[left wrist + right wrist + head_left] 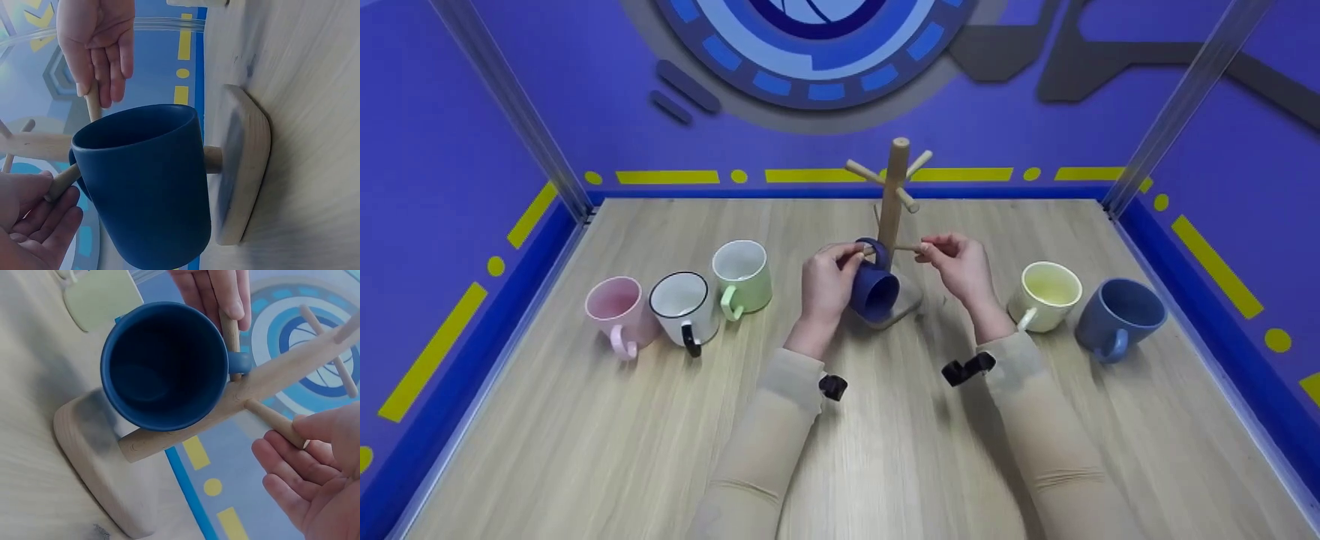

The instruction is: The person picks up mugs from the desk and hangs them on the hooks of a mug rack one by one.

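A wooden mug tree (891,217) stands on its flat base (112,467), with pegs at two heights. From a lower left peg (64,181) a dark blue mug (149,191) hangs by its handle (241,361), tilted, its mouth facing forward in the head view. Thumb and fingers of my left hand (821,289) pinch the end of that peg, just outside the handle. On the other side, my right hand (962,271) pinches the tip of the lower right peg (275,422), which carries no mug. The upper pegs rise above both hands.
Left on the table (877,465) stand a pink mug (619,311), a white mug (684,306) with a black rim and handle, and a light green mug (744,281). To the right are a cream mug (1046,296) and a grey-blue mug (1121,319). Blue panels (780,142) enclose the table.
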Action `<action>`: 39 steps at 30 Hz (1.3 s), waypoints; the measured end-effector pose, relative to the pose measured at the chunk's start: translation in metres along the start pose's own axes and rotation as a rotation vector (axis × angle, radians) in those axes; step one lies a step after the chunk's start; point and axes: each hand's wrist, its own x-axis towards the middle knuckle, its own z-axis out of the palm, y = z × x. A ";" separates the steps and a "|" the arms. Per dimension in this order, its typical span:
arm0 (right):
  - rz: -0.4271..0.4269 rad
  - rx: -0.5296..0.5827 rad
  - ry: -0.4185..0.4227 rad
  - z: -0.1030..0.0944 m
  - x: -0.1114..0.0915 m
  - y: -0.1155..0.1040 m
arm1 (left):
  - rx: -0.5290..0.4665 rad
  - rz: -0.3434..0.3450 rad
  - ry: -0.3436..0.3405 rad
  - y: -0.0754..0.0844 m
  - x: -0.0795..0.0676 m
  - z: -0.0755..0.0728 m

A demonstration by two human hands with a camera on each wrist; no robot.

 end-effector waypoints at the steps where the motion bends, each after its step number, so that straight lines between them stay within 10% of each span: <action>1: -0.013 -0.014 0.006 0.000 -0.002 0.000 | -0.007 -0.013 -0.002 0.000 0.001 -0.001; 19: -0.244 -0.143 0.130 0.018 -0.039 -0.005 | -0.060 -0.138 -0.059 -0.010 0.028 -0.008; 39: -0.343 -0.216 0.165 0.047 -0.053 -0.011 | -0.025 -0.199 0.034 -0.020 0.047 0.003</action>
